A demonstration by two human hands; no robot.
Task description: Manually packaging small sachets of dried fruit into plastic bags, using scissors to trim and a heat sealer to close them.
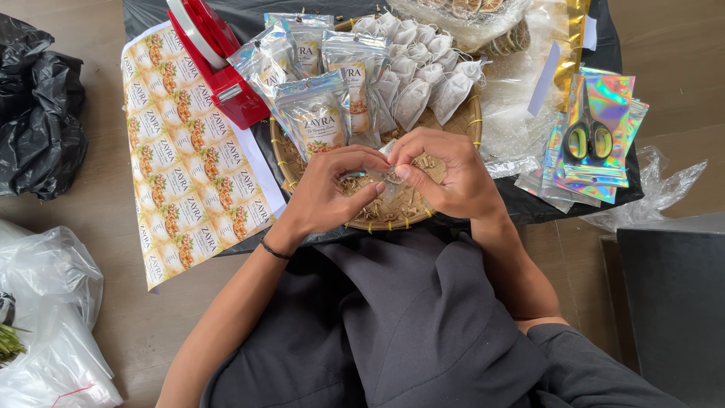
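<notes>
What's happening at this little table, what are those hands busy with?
A seated person holds a small clear pouch between the left hand and right hand, pinching it over a round woven tray. The tray carries filled printed packets and white sachets. A red sealing tool, a label sheet and scissors on shiny pouches lie around.

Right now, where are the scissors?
In the head view, the scissors lie to the person's right, on a stack of shiny rainbow pouches, right of the woven tray.

Brown wooden floor [106, 113], low table under black cloth [596, 45], daylight
</notes>
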